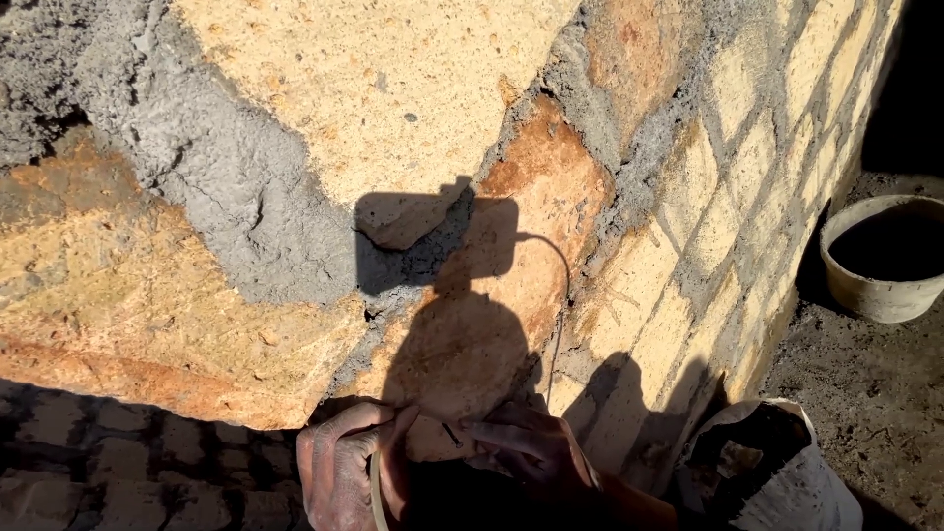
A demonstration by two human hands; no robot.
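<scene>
A round grey bucket (pixel 882 258) is seen on the dirt ground (pixel 875 393) at the right edge, beside the foot of the wall; its inside lies in deep shadow, so its contents cannot be told. Nearer the bottom, an open white sack (pixel 787 482) is slumped against the wall's base, with dark, lumpy material seen in its mouth.

The stone block wall (pixel 393 98) is built of yellow and orange blocks, joined with rough grey mortar (pixel 246 197) that is smeared thickly across the top corner. At the corner's lower edge, in shadow, a small dark nail (pixel 452 435) is seen between the two hands, its point set toward the stone. It is pinched by the fingers of the right hand (pixel 536 452), which are drawn together around it. The left hand (pixel 344 462) is pressed against the block edge just beside it, its fingers curled closed; a thin pale loop, perhaps cord (pixel 375 492), is seen against the palm. A thin line (pixel 560 295) is seen curving up over the orange block above the hands.
</scene>
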